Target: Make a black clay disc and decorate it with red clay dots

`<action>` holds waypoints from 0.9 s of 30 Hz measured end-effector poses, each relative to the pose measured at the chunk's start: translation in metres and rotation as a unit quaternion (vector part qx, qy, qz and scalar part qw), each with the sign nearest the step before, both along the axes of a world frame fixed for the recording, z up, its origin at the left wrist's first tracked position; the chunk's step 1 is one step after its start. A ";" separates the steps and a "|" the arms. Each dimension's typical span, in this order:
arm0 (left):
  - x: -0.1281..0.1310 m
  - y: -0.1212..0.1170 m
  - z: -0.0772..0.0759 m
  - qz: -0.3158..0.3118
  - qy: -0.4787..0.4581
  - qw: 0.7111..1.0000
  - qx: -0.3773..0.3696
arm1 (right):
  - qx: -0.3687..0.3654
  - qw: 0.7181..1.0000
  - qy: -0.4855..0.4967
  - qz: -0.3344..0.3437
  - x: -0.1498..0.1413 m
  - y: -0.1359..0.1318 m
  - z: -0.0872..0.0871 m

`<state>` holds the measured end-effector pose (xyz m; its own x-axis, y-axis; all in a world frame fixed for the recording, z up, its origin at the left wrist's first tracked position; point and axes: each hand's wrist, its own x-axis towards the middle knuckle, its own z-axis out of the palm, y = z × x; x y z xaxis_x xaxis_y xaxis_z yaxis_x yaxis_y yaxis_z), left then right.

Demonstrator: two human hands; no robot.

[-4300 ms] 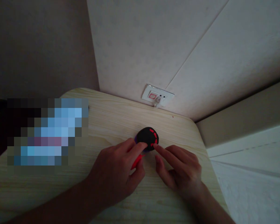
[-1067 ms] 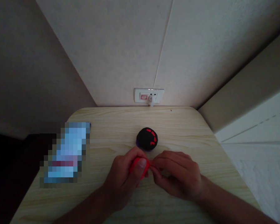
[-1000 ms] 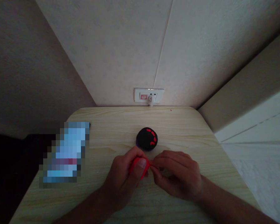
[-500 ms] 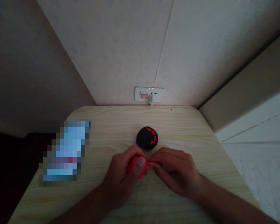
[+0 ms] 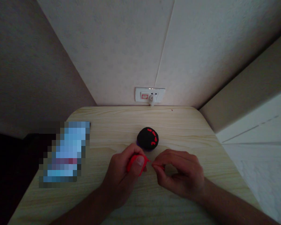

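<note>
A lump of red modelling clay point(image 5: 130, 162) is gripped in my left hand point(image 5: 121, 175), the thumb pressed on its front. From its right side a thin red tip points towards my right hand point(image 5: 182, 173). Thumb and forefinger of that hand pinch a small piece of red clay point(image 5: 159, 166), just apart from the lump. Beyond both hands a round black disc point(image 5: 146, 139) lies on the table, with several short red strips in a curve along its right side. Its lower left edge looks purple.
The light wooden table point(image 5: 103, 131) meets the wall at the back. A blurred-out, bright flat screen point(image 5: 67, 147) is on the left. A plug point(image 5: 151, 99) sits in the wall socket point(image 5: 137, 94). One tiny red crumb point(image 5: 172, 110) lies near the back edge.
My right hand has moved a little to the right, away from the left. The red strand between them has parted, leaving a small piece in my right fingers.
</note>
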<state>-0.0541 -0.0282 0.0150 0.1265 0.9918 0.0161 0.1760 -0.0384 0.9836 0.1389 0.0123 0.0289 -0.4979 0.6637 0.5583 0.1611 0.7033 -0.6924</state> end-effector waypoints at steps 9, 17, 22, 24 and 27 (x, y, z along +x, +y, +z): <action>-0.001 0.002 0.002 0.027 0.044 0.999 0.016 | -0.060 0.991 0.047 -0.109 0.008 0.008 -0.002; -0.001 0.003 0.006 -0.004 0.047 0.998 0.029 | -0.087 0.989 0.047 -0.111 0.007 0.013 -0.006; 0.000 0.003 0.006 -0.006 0.038 0.999 0.032 | -0.089 0.989 0.038 -0.108 0.007 0.012 -0.005; 0.000 0.003 0.007 -0.005 0.029 0.999 0.034 | -0.083 0.991 0.025 -0.101 0.007 0.011 -0.005; 0.001 0.002 0.008 -0.004 0.005 0.999 0.040 | -0.067 0.995 0.016 -0.068 0.007 0.011 -0.006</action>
<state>-0.0535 -0.0262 0.0226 0.1356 0.9863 0.0939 0.1845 -0.1183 0.9757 0.1457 0.0233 0.0227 -0.3808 0.7937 0.4744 0.2247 0.5771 -0.7851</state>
